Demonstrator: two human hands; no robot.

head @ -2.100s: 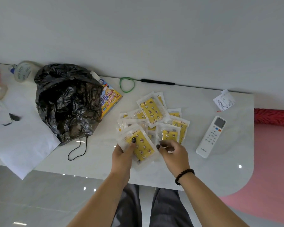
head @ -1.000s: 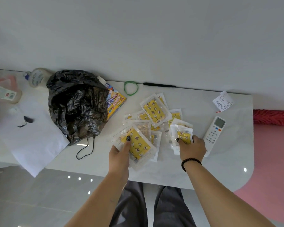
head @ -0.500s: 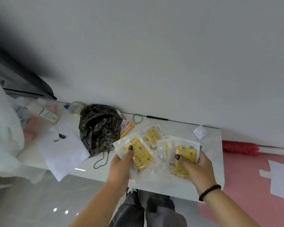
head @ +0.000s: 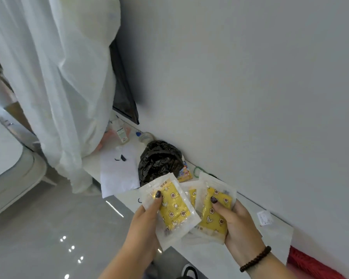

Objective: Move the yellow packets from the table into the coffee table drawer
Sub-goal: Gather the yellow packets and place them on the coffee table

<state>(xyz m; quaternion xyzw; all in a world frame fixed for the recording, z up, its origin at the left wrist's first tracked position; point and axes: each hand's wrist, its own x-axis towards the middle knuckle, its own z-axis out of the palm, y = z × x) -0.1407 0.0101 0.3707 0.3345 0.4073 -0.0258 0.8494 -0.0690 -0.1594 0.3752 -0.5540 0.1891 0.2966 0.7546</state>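
My left hand (head: 144, 224) grips a stack of yellow packets (head: 174, 210) in clear wrappers, thumb pressed on the top one. My right hand (head: 237, 222) grips a second stack of yellow packets (head: 215, 215), thumb across its face. Both stacks are lifted above the white table (head: 276, 232) and overlap in the middle. The packets hide the table surface beneath them. No drawer is in view.
On the table lie a black plastic bag (head: 158, 160), a white sheet of paper (head: 117, 174), a colourful box (head: 184, 175), a green rubber band (head: 197, 171), a receipt (head: 264, 217) and bottles (head: 122, 133). A white curtain (head: 52, 81) hangs at the left over grey glossy floor (head: 48, 228).
Both hands gathered the packets off the table and lifted them. The view has swung left and up, so the curtain and floor now show and the table sits lower right.
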